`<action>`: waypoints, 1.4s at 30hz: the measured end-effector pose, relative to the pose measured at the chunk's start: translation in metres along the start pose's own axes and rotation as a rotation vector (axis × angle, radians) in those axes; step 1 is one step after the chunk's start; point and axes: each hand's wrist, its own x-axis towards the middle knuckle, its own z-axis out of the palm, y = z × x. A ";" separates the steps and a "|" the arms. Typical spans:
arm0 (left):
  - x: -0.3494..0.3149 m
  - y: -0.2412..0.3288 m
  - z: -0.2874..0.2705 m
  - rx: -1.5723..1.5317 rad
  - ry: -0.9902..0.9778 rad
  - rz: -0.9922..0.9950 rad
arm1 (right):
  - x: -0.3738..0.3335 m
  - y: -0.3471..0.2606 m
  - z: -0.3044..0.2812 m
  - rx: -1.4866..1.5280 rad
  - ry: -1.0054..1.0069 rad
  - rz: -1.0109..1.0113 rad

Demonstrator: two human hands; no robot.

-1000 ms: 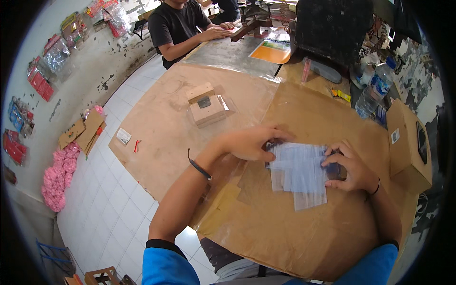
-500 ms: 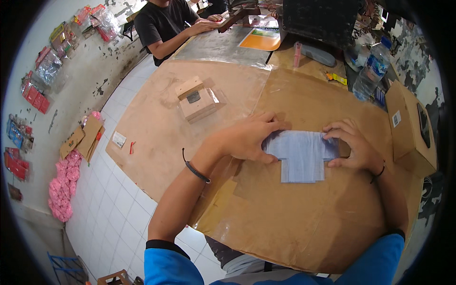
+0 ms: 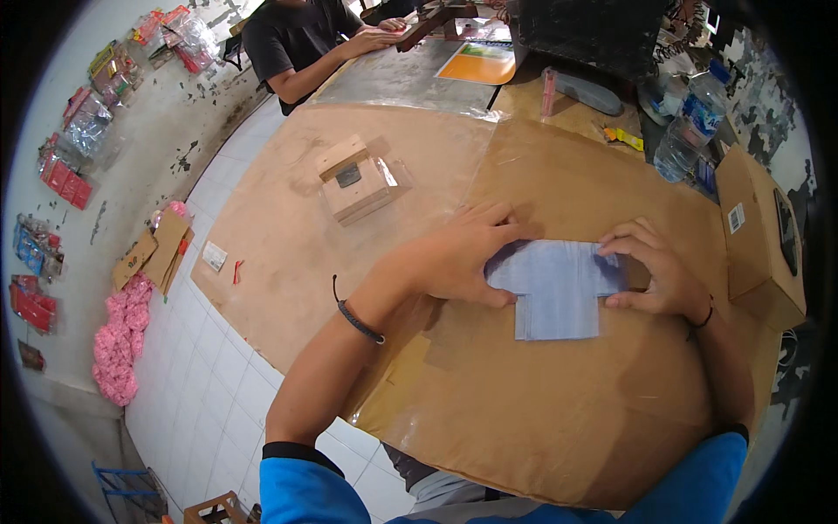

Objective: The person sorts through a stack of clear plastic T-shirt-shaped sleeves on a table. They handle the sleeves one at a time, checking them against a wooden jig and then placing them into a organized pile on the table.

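A T-shaped stack of pale bluish, see-through-looking plastic sheets (image 3: 559, 293) lies on the brown table covering in front of me. My left hand (image 3: 467, 253) grips its left end, thumb at the near edge and fingers along the far edge. At the right end, my right hand (image 3: 650, 271) holds the stack between thumb and curled fingers. The narrower part of the T points toward me. The sheets' edges look nearly lined up. Part of the left end is hidden by my left hand.
A wooden block (image 3: 360, 183) with clear plastic around it sits on the table to the left. On the right stand a cardboard box (image 3: 758, 240) and a water bottle (image 3: 690, 127). Across the table, a person in a dark shirt (image 3: 292, 44) works beside an orange-covered book (image 3: 477, 65).
The sheets' near edge looks more even than before, with both hands still at the ends. The whole view has shifted slightly.
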 end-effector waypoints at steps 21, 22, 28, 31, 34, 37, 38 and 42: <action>0.004 0.011 0.000 -0.076 -0.043 -0.118 | -0.009 -0.002 -0.008 -0.007 -0.014 0.140; 0.004 0.011 0.002 -0.068 -0.032 -0.114 | -0.008 -0.004 -0.012 0.008 -0.035 0.172; 0.002 0.008 0.004 -0.079 -0.027 -0.109 | -0.009 -0.015 -0.017 -0.082 -0.082 0.256; 0.005 0.010 0.004 -0.105 -0.006 -0.105 | -0.009 -0.001 -0.018 -0.157 0.000 0.163; 0.005 0.012 0.003 -0.063 0.001 -0.099 | -0.010 0.003 -0.022 0.043 -0.064 0.275; 0.003 0.009 0.002 -0.039 -0.010 -0.102 | -0.003 -0.003 -0.030 0.101 -0.169 0.424; 0.003 0.009 0.001 -0.038 -0.016 -0.103 | -0.003 0.001 -0.031 0.099 -0.173 0.408; 0.002 0.009 0.003 -0.107 -0.018 -0.124 | -0.015 0.015 -0.026 0.050 -0.131 0.278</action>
